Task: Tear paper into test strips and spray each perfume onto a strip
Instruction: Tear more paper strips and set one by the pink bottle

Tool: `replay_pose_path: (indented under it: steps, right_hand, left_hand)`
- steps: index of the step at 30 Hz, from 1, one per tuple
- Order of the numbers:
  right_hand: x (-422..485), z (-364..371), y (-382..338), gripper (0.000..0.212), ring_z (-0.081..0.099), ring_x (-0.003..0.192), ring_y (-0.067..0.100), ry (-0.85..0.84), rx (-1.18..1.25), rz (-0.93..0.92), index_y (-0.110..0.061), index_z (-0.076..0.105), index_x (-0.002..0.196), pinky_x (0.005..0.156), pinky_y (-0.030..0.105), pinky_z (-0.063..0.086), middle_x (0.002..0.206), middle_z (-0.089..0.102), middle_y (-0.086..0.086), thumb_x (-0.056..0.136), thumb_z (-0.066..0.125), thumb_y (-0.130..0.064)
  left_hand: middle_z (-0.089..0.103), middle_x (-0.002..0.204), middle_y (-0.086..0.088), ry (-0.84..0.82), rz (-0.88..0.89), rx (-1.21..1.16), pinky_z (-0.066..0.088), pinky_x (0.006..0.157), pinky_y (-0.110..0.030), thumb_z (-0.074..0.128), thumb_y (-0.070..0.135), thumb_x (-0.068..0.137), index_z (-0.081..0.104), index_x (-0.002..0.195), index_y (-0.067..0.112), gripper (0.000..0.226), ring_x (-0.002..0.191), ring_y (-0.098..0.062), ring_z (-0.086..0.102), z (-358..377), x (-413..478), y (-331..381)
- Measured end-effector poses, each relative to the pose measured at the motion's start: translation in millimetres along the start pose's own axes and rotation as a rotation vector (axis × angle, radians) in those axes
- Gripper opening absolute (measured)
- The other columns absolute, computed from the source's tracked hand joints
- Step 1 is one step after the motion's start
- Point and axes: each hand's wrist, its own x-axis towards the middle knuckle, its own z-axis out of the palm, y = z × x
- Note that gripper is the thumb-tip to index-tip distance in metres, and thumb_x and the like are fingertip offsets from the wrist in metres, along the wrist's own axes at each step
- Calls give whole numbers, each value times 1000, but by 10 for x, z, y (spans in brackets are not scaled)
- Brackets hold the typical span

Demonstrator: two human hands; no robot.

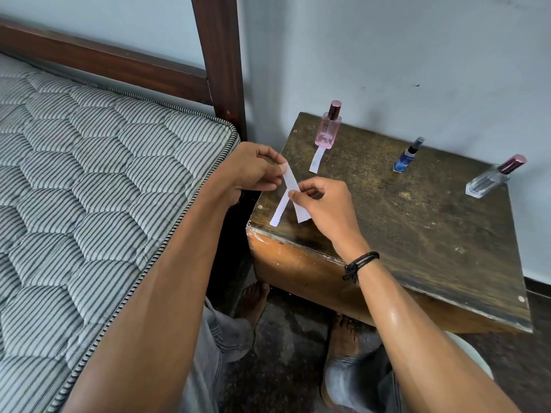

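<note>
Both hands up over the near left corner of the wooden table [417, 234], pinching paper. Left hand [253, 171] closed on the top end of a white strip [290, 181], thumb and fingers tight on it. Right hand [322, 201] just below, fingertips pinched shut on the same paper where it splits into two tails: one loose strip [278, 213] hanging down-left of that pinch, a wider bunch [302, 216] hanging straight under it. Can't tell how many layers in that bunch.

Counted: three perfume bottles, all upright-ish, all past the hands toward the wall. Pink bottle [328, 129] closest, just beyond the left pinch, pink liquid inside, dark rosy cap, some faint lettering on the glass, too blurry to read. One finished strip [316, 159] lying flat on the table, its far end touching the base of that bottle. Small blue bottle [407, 158] farther right, dark sprayer top. Clear bottle [489, 181] well off to the right, looks leaning, rosy cap, contents clear.

Black cord bracelet [359, 263] on the right wrist. Striped mattress [89, 174] off to the left of the grip.
</note>
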Motion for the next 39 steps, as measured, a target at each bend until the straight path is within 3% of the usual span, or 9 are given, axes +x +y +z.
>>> replay_pose_path:
  steps: [5, 9, 12, 18, 23, 28, 32, 37, 39]
  right_hand:
    - [-10, 11, 8, 5, 62, 71, -6, 122, -139, -45, -24, 78, 89, 64, 20, 47, 72, 67, -18, 91, 77, -28]
    - [-46, 37, 2, 7, 63, 65, 2, 168, -214, -117, -22, 75, 87, 64, 29, 52, 72, 63, -19, 93, 76, -26]
    - [-49, 37, -14, 7, 63, 72, 6, 159, -232, -163, -22, 76, 87, 68, 36, 57, 78, 63, -18, 90, 78, -28]
    - [-20, -8, -27, 14, 64, 78, 4, 77, -140, -165, -29, 78, 95, 76, 28, 55, 89, 65, -14, 85, 83, -37]
    - [8, -53, -26, 19, 68, 71, 3, -12, 65, -79, -29, 78, 97, 68, 16, 51, 91, 73, -10, 82, 86, -37]
    - [22, -77, -17, 21, 72, 67, 13, -54, 185, -43, -26, 77, 99, 70, 30, 56, 86, 76, -4, 81, 88, -26]
    - [28, -75, -17, 21, 73, 82, 16, -54, 164, -25, -27, 77, 99, 84, 46, 60, 88, 77, -5, 81, 88, -24]
    - [47, -121, -6, 15, 72, 85, 5, -45, 220, -11, -25, 78, 95, 78, 20, 54, 88, 78, -9, 82, 86, -22]
    - [58, -141, 1, 15, 73, 84, 5, -38, 257, 10, -23, 78, 95, 77, 19, 54, 87, 79, -8, 83, 85, -18]
  left_hand:
    - [77, 92, -16, -62, -39, -181, 62, 67, -30, 81, 15, 82, 69, 110, 4, 32, 84, -26, 76, 52, -27, 38]
    - [76, 87, -16, -49, -14, -180, 64, 73, -35, 82, 8, 79, 68, 109, 0, 35, 85, -29, 76, 134, -21, 21]
    - [73, 89, -17, -28, 6, -180, 63, 77, -36, 80, 3, 81, 68, 109, -2, 31, 83, -25, 75, 149, -7, 11]
    - [74, 101, -22, -35, 8, -217, 63, 76, -36, 73, 4, 88, 69, 114, 1, 27, 91, -28, 75, 78, -28, 36]
    - [73, 106, -22, -35, -7, -253, 63, 74, -33, 70, 1, 89, 69, 115, 1, 26, 95, -30, 75, 45, -39, 55]
    - [71, 111, -24, -39, -3, -250, 63, 75, -34, 68, -2, 89, 69, 115, 1, 26, 98, -29, 74, 40, -35, 51]
    - [71, 113, -24, -59, -12, -228, 63, 75, -34, 68, -2, 89, 69, 115, 2, 26, 100, -28, 74, 50, -30, 44]
    - [72, 109, -22, -65, -12, -222, 63, 77, -36, 69, -1, 89, 69, 114, 2, 25, 98, -29, 74, 42, -24, 42]
    - [73, 106, -21, -68, -10, -222, 63, 77, -36, 68, -1, 90, 69, 115, 2, 25, 98, -29, 74, 36, -20, 42]
